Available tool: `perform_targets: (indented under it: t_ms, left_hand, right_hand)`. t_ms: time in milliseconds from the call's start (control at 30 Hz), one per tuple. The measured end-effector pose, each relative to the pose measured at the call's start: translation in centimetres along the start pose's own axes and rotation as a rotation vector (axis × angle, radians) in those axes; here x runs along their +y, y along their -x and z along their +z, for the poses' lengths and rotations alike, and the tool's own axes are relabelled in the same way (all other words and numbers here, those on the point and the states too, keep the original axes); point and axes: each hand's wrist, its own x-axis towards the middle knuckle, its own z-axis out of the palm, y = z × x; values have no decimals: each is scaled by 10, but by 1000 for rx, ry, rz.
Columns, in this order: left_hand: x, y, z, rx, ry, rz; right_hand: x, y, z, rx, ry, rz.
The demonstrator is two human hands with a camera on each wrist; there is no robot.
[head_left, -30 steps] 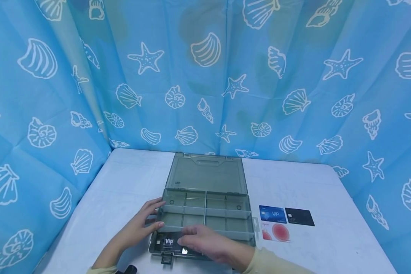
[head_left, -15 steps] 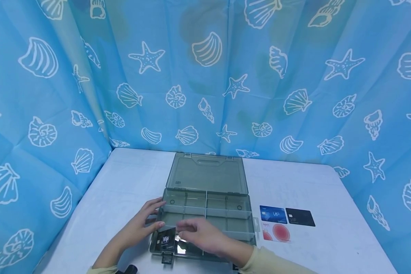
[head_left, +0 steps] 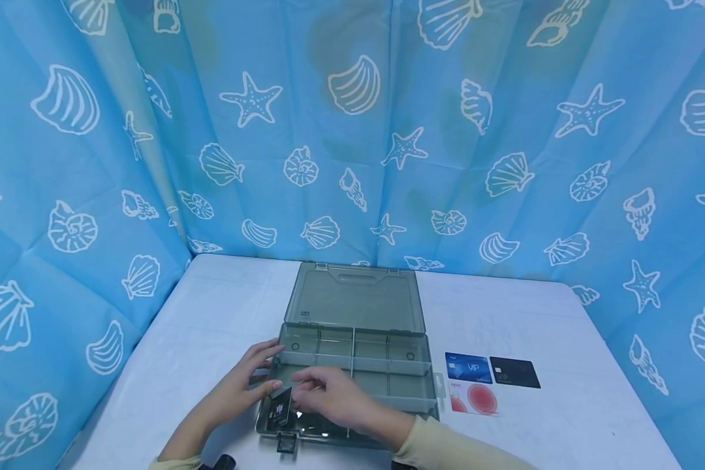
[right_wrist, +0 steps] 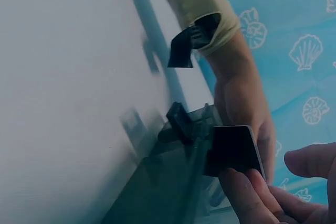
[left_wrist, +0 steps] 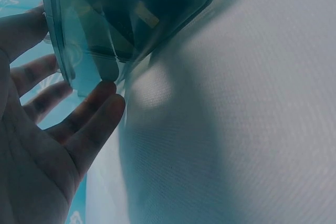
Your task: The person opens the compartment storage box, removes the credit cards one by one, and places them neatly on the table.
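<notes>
A smoky see-through divided plastic box (head_left: 388, 369) lies with its lid folded back. At its front left compartment a black bank card (head_left: 280, 409) marked "Vip" stands tilted, right edge raised. My right hand (head_left: 337, 398) pinches that edge with its fingertips; in the right wrist view the card (right_wrist: 233, 148) shows as a dark face at the fingertips, with one finger held apart. My left hand (head_left: 241, 385) rests with spread fingers against the box's left side; the left wrist view shows its fingertips at the box wall (left_wrist: 63, 40). Dark glossy material lies in the front compartments.
Right of the box lie a blue VIP card (head_left: 468, 368), a black VIP card (head_left: 514, 372) and a red-and-white card (head_left: 473, 398). The open lid (head_left: 358, 303) reaches back towards the shell-patterned curtain (head_left: 352, 163). A latch (head_left: 286, 444) sticks out at the box's front.
The right hand has moved left, and the black card, flatter in the compartment before, has tilted up steeply at its right edge. The left hand has stayed on the box's side.
</notes>
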Motion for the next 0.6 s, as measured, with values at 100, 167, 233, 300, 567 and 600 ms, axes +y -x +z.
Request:
perform_targets:
  t_ms: [100,167,233,300,567,600]
  left_hand:
    - [-1,0,0,0,2,-4]
    - [-1,-1,0,1,3,-3]
    - [-1,0,1,2,4,1]
    - [-1,0,1,2,4,7]
    - [0,0,0,3,0,5]
    - [-1,0,0,4,-2,3]
  right_hand:
    - [3,-4,4,10,100,-10]
    - [5,-6,7,28,180,-32]
    - [6,-7,10,40,236,-50]
    - [6,-7,12,47,282,-70]
    - [5,-7,14,45,329,-86]
    - [5,-7,14,46,332,-84]
